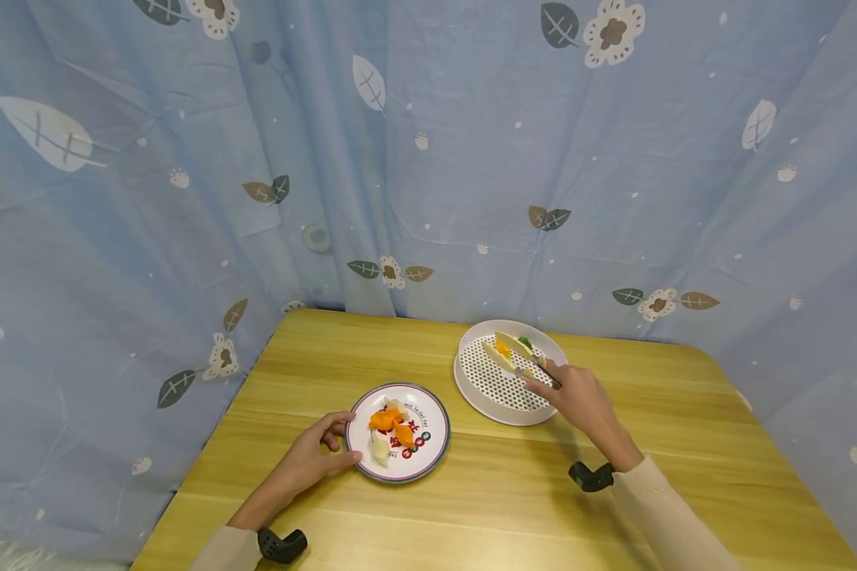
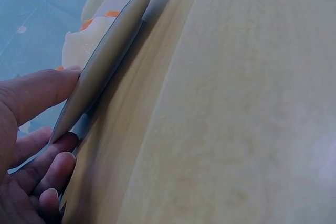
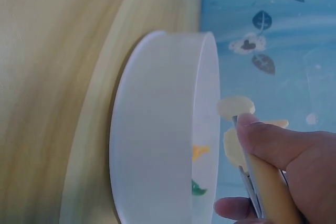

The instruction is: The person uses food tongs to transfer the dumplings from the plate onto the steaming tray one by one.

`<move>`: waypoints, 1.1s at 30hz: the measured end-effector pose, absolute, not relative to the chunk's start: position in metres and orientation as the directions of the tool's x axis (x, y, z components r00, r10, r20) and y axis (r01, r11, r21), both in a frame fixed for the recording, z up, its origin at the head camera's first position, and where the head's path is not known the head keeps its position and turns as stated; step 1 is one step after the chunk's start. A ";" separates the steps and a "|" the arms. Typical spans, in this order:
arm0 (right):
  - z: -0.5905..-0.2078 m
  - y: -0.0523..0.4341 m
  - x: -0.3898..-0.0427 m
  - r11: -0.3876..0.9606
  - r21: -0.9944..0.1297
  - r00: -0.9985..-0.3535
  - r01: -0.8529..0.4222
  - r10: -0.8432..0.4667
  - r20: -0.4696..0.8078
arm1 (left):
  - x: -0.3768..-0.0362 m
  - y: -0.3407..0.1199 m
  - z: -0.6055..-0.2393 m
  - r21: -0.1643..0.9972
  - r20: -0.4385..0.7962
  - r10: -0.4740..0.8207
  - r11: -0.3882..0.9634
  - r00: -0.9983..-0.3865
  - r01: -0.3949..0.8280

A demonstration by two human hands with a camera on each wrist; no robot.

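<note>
My left hand grips the near-left rim of a small patterned plate; in the left wrist view the thumb lies on top of the rim with the fingers curled beneath. Orange and pale food pieces lie on the plate. My right hand holds a slim utensil with a tan handle, its tip at the pale slices in the white perforated tray. Orange and green bits lie beside them.
The wooden table stands against a blue flowered curtain that hangs behind and along both sides. The tray's tall white wall stands between my right wrist and the food. Bare wood stretches in front of both dishes.
</note>
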State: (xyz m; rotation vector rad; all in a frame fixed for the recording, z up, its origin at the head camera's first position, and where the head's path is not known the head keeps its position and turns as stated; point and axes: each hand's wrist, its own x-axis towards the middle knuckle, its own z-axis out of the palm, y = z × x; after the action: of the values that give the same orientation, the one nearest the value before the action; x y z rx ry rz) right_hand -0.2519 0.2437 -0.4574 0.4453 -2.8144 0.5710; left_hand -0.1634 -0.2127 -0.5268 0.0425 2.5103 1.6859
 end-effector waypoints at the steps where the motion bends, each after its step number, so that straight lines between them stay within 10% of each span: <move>1: -0.457 0.242 -0.250 0.874 -0.340 -0.922 -0.348 -0.253 0.294 | -0.163 -0.213 -0.527 0.923 -0.083 0.087 0.383 -0.993 -0.043; 33: -0.461 0.187 -0.205 0.786 -0.319 -0.836 -0.530 -0.422 0.350 | -0.165 -0.213 -0.531 0.916 -0.088 0.074 0.398 -0.993 -0.052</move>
State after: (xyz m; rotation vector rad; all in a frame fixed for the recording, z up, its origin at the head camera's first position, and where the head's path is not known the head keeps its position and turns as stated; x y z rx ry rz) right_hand -0.2048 0.1874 -0.4614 0.7392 -2.7175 0.5978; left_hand -0.1647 -0.2128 -0.5312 0.0206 2.5290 1.6630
